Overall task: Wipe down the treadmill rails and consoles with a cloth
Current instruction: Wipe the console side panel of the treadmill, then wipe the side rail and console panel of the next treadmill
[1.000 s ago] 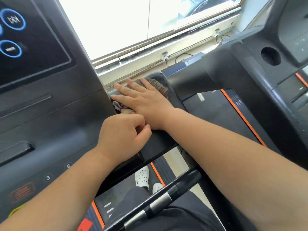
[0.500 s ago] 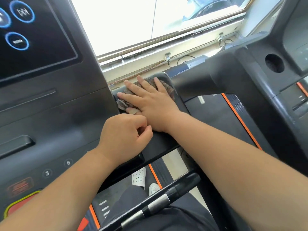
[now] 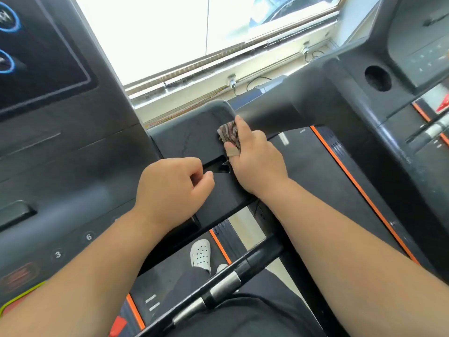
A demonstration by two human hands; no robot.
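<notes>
A brown patterned cloth [image 3: 229,135] lies at the right edge of the black side tray [image 3: 192,139] of my treadmill console [image 3: 60,147]. My right hand [image 3: 255,161] holds the cloth over that edge, thumb on top, with a plaster on the thumb. Most of the cloth is hidden under the hand. My left hand [image 3: 172,190] rests on the tray's near part as a loose fist, holding nothing, beside a small slot [image 3: 216,165].
A second treadmill [image 3: 364,122] stands close on the right, with a cup hole [image 3: 377,78] and orange-edged belt [image 3: 323,171]. A handlebar with metal grips [image 3: 226,285] crosses below my arms. The window sill [image 3: 218,69] lies ahead. My white shoe [image 3: 201,255] is on the belt.
My right hand has slid the cloth from the tray's left side to its right edge, and now grips it there instead of pressing flat. My left hand stayed put.
</notes>
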